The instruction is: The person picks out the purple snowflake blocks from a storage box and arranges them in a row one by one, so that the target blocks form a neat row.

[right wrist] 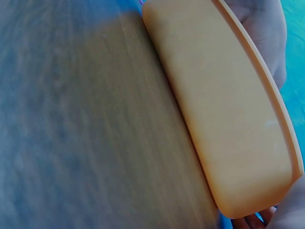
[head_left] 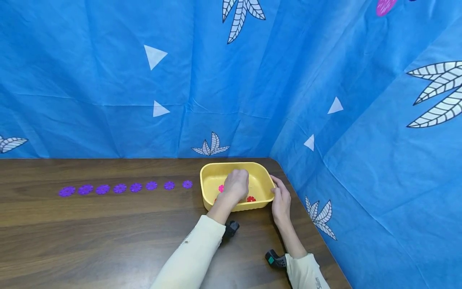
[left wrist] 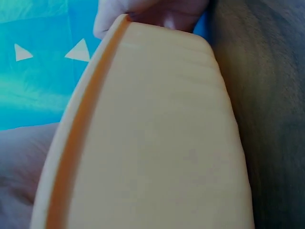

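A yellow plastic bin (head_left: 214, 168) stands near the table's right end. My left hand (head_left: 236, 185) reaches down inside it over the near wall, knuckles up. Its fingertips are hidden, so I cannot see what they touch. A pink notched disc (head_left: 221, 188) lies left of that hand and a red notched disc (head_left: 251, 199) lies right of it, both in the bin. My right hand (head_left: 281, 200) grips the bin's right end, thumb on the rim and fingers around the outside. In the right wrist view the bin's outer wall (right wrist: 224, 105) fills much of the picture.
Several purple notched discs (head_left: 120, 188) lie in a row on the brown wooden table (head_left: 90, 233), left of the bin. A blue patterned cloth (head_left: 108, 80) hangs behind the table and along its right side. Black wrist devices (head_left: 276, 259) sit under the forearms.
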